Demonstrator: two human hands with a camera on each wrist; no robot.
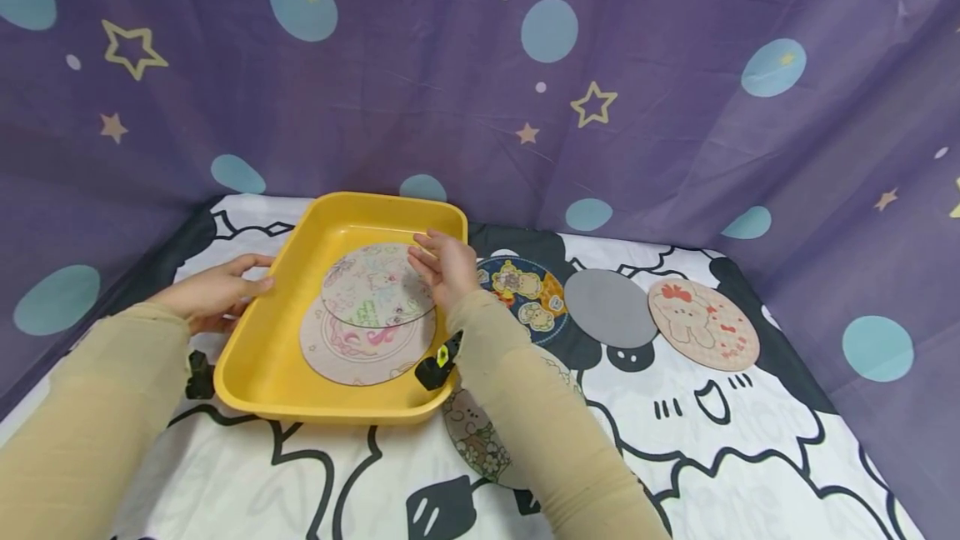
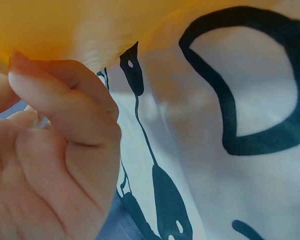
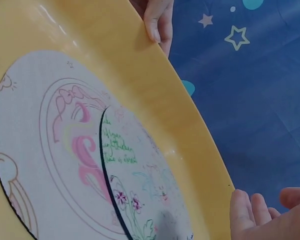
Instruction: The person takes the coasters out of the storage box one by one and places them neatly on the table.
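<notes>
A yellow tray stands tilted-looking at the left, with two thin round mats inside. The upper mat has pale pictures and green writing, and it overlaps the pink-patterned lower mat. My left hand grips the tray's left rim, thumb on top and fingers below; in the left wrist view the hand pinches the yellow edge. Over the tray's right side is my right hand, fingers loosely extended near the upper mat. In the right wrist view, nothing shows in the right hand.
Right of the tray lie a dark blue mat with cartoon figures, a plain grey mat and a pink mat. A flowered mat is partly hidden under my right forearm. A purple curtain hangs behind the cloth-covered table.
</notes>
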